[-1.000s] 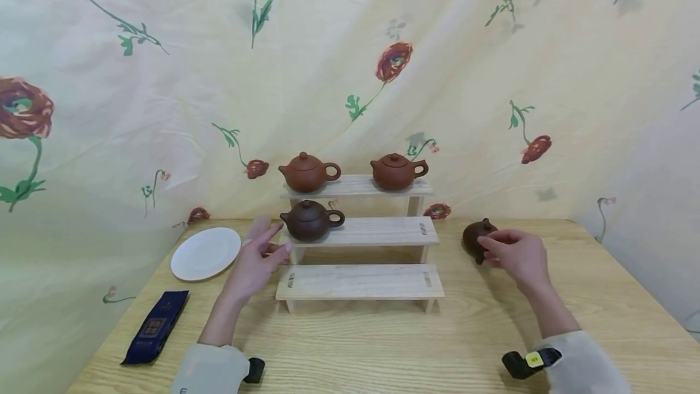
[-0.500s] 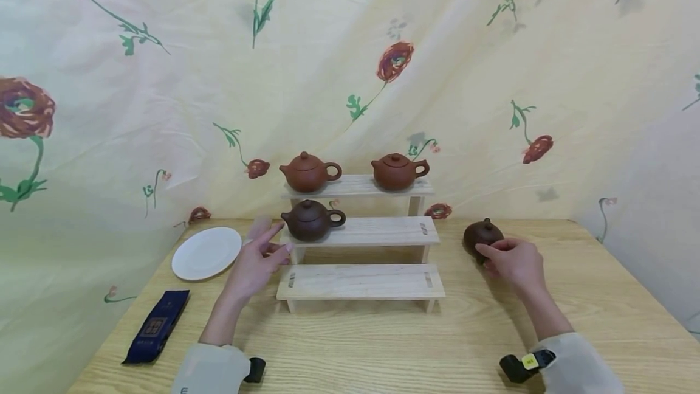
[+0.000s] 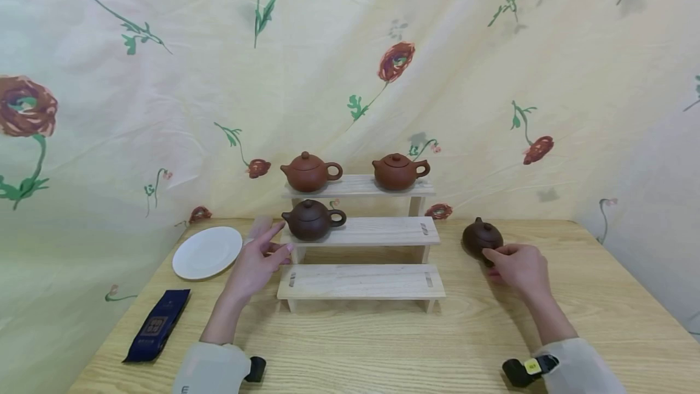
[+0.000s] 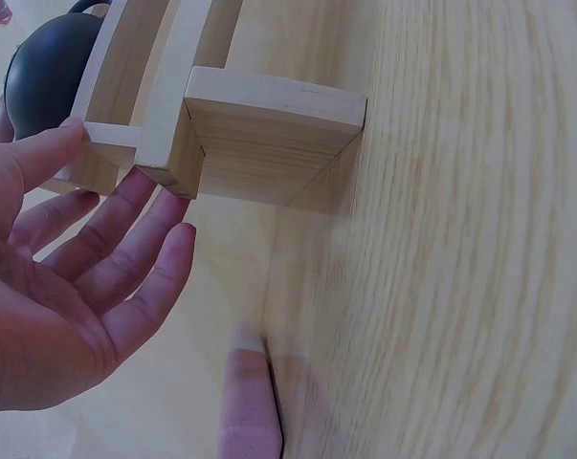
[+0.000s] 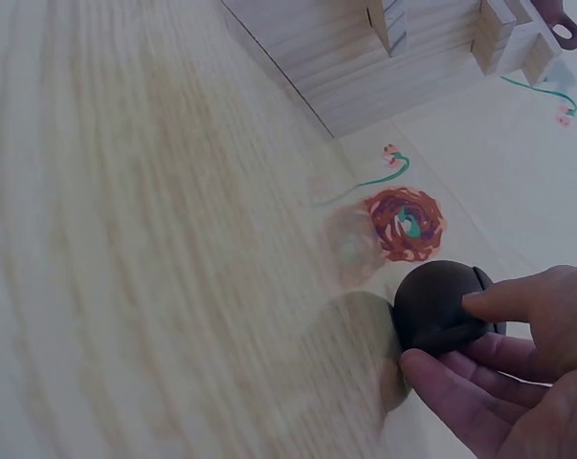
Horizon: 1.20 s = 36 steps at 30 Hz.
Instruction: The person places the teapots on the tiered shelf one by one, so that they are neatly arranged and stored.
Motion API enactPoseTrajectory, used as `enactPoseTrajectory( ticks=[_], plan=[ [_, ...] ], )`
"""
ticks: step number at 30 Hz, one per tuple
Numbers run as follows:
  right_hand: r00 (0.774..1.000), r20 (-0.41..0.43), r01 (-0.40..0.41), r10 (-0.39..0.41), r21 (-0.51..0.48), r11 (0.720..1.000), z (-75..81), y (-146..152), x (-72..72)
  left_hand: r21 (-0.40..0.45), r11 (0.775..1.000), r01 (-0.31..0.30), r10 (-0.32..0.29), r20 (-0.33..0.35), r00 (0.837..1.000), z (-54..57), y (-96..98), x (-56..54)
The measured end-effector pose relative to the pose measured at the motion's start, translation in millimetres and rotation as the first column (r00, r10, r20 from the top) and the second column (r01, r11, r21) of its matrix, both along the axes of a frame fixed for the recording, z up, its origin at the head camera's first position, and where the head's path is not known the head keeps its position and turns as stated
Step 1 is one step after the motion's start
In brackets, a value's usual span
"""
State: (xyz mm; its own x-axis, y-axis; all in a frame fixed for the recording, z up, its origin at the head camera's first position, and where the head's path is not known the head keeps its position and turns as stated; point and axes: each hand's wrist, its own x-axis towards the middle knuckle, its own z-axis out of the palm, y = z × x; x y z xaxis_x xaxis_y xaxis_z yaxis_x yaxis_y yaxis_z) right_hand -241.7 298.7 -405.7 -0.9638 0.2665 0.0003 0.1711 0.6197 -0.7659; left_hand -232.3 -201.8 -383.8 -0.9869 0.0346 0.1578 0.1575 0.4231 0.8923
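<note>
My right hand (image 3: 521, 267) pinches the handle of a dark brown teapot (image 3: 480, 237) at the table's back right. In the right wrist view my thumb lies against the round pot (image 5: 430, 296), with fingers behind the dark handle loop. Its spout points to the back. At the left end of a three-step wooden stand (image 3: 377, 231), my left hand (image 4: 97, 258) holds the middle step's end lightly, thumb on one side and fingertips on another. Just above that thumb sits a second dark teapot (image 3: 308, 221) on the middle step. Two reddish-brown teapots (image 3: 308, 174) stand on the top step.
To the left, a white plate (image 3: 208, 252) lies at the back, and a dark blue packet (image 3: 155, 326) nearer the front. The stand's lowest step (image 3: 361, 282) is bare. A flowered cloth (image 3: 328, 65) hangs behind the wooden table (image 3: 350, 351).
The teapot at the right has tilted and turned a little, its spout now at the back and its handle toward me. My right hand has shifted slightly nearer. My left hand stays put.
</note>
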Motion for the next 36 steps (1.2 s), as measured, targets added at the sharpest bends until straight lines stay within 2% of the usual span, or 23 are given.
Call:
enactPoseTrajectory(
  ticks=[5, 18, 27, 36],
  plan=[
    [0.999, -0.035, 0.000, 0.003, 0.093, 0.996, 1.8, 1.6, 1.6, 0.001, 1.000, 0.001, -0.001, 0.001, 1.000, 0.0, 0.0, 0.3],
    [0.998, -0.058, -0.007, 0.011, 0.074, 0.997, -0.6, 8.1, 2.2, 0.000, 1.000, -0.002, 0.002, 0.005, 1.000, -1.2, -0.4, 0.3],
    [0.990, -0.110, -0.073, 0.086, 0.111, 0.991, 1.2, 10.8, 4.3, 0.008, 1.000, 0.000, 0.000, 0.009, 1.000, -1.6, -0.9, -0.4],
    [0.970, -0.180, -0.144, 0.162, 0.113, 0.983, 15.8, 10.7, 8.8, 0.010, 1.000, 0.001, -0.001, 0.012, 1.000, -0.9, -0.9, 0.1]
  ],
)
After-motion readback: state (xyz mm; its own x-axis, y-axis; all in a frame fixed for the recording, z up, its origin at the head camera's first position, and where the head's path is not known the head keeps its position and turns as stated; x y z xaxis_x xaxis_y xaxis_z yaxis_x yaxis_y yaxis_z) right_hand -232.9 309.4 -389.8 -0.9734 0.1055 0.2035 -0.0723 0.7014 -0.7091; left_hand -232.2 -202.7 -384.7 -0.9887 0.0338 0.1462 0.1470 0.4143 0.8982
